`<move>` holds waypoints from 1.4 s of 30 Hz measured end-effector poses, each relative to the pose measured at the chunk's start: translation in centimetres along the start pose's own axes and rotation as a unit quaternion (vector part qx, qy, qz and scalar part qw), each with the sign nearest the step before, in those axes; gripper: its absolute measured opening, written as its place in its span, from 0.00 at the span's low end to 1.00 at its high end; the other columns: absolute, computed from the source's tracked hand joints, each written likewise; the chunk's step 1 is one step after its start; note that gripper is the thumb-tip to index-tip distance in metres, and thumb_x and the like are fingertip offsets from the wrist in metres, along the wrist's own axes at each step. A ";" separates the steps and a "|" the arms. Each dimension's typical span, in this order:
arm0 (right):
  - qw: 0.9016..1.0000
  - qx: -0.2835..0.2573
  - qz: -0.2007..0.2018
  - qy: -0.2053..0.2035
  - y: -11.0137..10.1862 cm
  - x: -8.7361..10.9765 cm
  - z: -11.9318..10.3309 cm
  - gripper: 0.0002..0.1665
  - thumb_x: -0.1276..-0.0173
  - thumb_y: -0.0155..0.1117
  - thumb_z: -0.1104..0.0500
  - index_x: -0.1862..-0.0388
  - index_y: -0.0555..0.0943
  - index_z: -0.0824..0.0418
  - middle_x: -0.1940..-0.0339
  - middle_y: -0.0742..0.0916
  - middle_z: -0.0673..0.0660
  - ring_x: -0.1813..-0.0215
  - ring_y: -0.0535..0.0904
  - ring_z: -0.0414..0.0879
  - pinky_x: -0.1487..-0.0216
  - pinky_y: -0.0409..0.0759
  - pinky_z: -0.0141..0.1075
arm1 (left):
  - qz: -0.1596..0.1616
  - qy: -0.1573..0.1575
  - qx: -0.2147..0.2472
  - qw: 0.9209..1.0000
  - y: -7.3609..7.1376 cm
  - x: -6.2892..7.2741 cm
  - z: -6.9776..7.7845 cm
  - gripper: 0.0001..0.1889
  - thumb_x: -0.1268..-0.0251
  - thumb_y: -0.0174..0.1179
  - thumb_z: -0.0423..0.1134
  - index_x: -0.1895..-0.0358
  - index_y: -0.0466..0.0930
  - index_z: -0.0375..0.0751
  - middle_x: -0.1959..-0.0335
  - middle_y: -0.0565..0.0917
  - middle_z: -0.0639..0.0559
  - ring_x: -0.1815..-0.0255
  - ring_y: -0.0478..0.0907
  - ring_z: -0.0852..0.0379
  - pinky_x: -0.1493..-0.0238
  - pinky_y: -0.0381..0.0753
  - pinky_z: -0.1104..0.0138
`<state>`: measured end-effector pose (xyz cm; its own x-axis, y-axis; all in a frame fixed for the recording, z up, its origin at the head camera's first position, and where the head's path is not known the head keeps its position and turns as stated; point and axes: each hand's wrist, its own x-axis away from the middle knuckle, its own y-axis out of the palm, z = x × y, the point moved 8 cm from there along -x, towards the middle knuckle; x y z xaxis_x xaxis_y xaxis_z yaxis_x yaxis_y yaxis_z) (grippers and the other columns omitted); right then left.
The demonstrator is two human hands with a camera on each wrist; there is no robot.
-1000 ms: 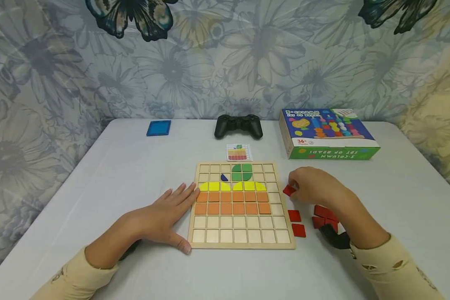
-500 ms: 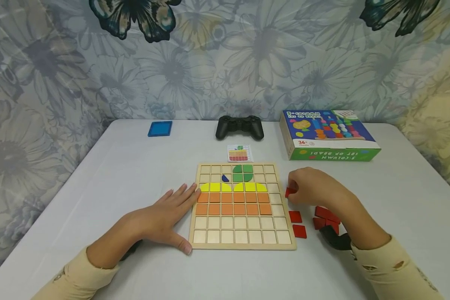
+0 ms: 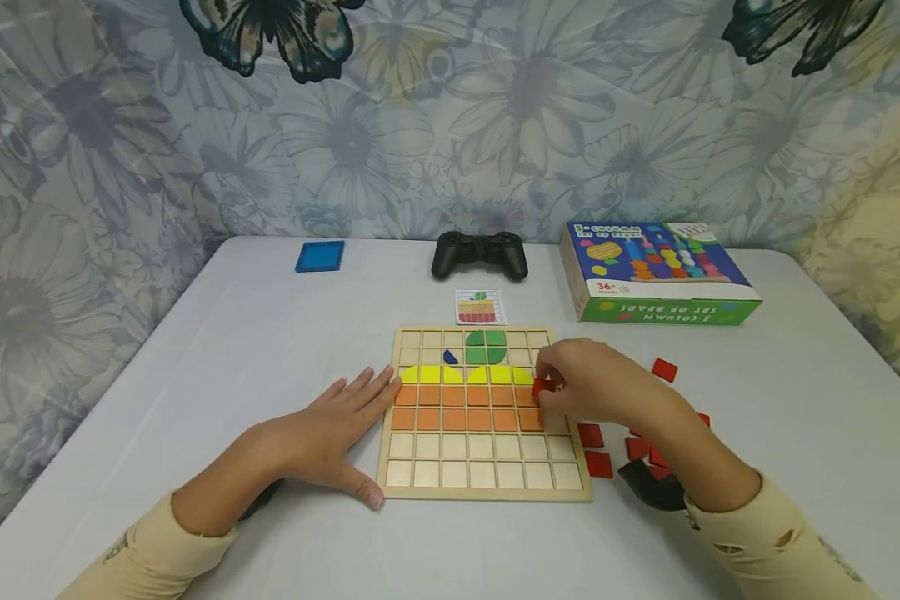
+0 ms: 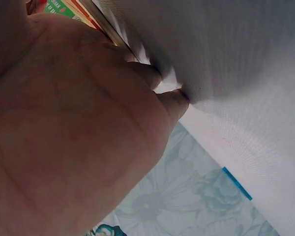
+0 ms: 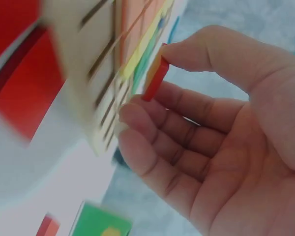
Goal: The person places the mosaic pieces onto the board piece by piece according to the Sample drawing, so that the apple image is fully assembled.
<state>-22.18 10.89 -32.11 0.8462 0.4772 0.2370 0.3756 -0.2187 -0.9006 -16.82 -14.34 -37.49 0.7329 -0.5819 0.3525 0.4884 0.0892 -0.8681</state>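
Note:
A wooden grid board lies on the white table, with orange square tiles in two rows, yellow tiles above them, green tiles and a small blue piece near the top. Thumb and fingertips of my right hand pinch a red tile over the board's right side; in the right wrist view the red tile is tilted between thumb and fingers. My left hand lies spread, its fingers straight, fingertips and thumb touching the board's left edge.
Two red tiles lie beside the board's lower right. More loose red tiles, partly hidden by the right arm, lie farther right. Behind the board are a picture card, a black game controller, a toy box and a blue square.
My right hand has moved left with the red tile, from beside the board to over its right columns. Red tiles formerly behind the arm now show. The left hand has stayed put.

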 end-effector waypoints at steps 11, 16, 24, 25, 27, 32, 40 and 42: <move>0.991 0.037 0.024 -0.126 2.0 -1.2 -7.8 0.05 0.40 0.72 0.61 0.70 0.83 0.56 0.76 0.78 0.46 0.69 0.72 0.43 0.68 0.74 0.34 | 0.001 0.000 0.008 1.000 -0.2 0.1 0.1 0.72 0.62 0.65 0.79 0.17 0.37 0.46 0.17 0.36 0.50 0.19 0.30 0.47 0.23 0.36 0.47; 0.985 0.049 0.018 -0.165 3.5 -1.7 -10.8 0.09 0.40 0.73 0.59 0.73 0.79 0.54 0.78 0.76 0.46 0.72 0.72 0.42 0.71 0.72 0.33 | 0.000 -0.003 0.000 1.000 -0.2 0.1 0.1 0.72 0.63 0.65 0.79 0.17 0.38 0.46 0.17 0.37 0.51 0.19 0.31 0.47 0.23 0.36 0.47; 0.978 0.078 -0.013 -0.192 5.9 -2.6 -14.5 0.08 0.38 0.72 0.59 0.71 0.79 0.55 0.75 0.76 0.45 0.73 0.72 0.40 0.71 0.71 0.31 | -0.007 -0.006 0.000 1.000 -0.2 0.1 0.0 0.72 0.63 0.65 0.79 0.17 0.37 0.49 0.17 0.35 0.54 0.19 0.29 0.49 0.23 0.34 0.48; 0.977 0.089 -0.013 -0.193 6.1 -2.7 -14.7 0.08 0.37 0.72 0.59 0.71 0.79 0.55 0.75 0.75 0.45 0.73 0.72 0.40 0.71 0.71 0.31 | -0.008 -0.005 0.001 1.000 -0.2 0.1 0.0 0.72 0.63 0.65 0.79 0.17 0.37 0.49 0.17 0.35 0.54 0.19 0.29 0.49 0.23 0.34 0.48; 0.974 0.109 -0.008 -0.197 6.4 -2.8 -15.2 0.08 0.37 0.72 0.58 0.69 0.79 0.56 0.74 0.75 0.45 0.71 0.72 0.41 0.69 0.72 0.31 | -0.007 -0.001 0.004 1.000 -0.2 0.1 0.0 0.71 0.62 0.65 0.79 0.17 0.36 0.49 0.17 0.35 0.54 0.19 0.29 0.49 0.23 0.34 0.47; 0.973 0.123 0.007 -0.195 6.7 -3.0 -15.6 0.09 0.35 0.74 0.57 0.66 0.81 0.57 0.73 0.75 0.45 0.68 0.72 0.40 0.66 0.73 0.31 | -0.003 0.014 0.018 1.000 -0.3 0.2 0.3 0.71 0.60 0.66 0.77 0.17 0.36 0.46 0.17 0.36 0.51 0.19 0.30 0.46 0.24 0.35 0.45; 0.975 0.058 0.012 -0.215 6.7 -2.7 -15.6 0.08 0.35 0.70 0.66 0.70 0.81 0.56 0.78 0.77 0.43 0.71 0.72 0.40 0.69 0.71 0.29 | -0.002 0.011 0.023 1.000 -0.3 0.2 0.2 0.71 0.61 0.66 0.77 0.17 0.37 0.47 0.17 0.36 0.51 0.19 0.30 0.46 0.24 0.34 0.44; 0.978 0.030 -0.008 -0.205 6.5 -2.5 -15.2 0.08 0.32 0.67 0.68 0.66 0.81 0.55 0.77 0.77 0.44 0.71 0.72 0.40 0.69 0.72 0.29 | -0.003 0.011 0.022 1.000 -0.3 0.2 0.2 0.71 0.61 0.66 0.77 0.17 0.37 0.47 0.17 0.36 0.51 0.19 0.30 0.46 0.24 0.34 0.44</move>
<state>-16.08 -4.70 -33.02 0.6130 0.7841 0.0970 0.3552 -0.1638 -0.9203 -16.71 -14.35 -37.11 0.7199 -0.6001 0.3487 0.5131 0.1218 -0.8496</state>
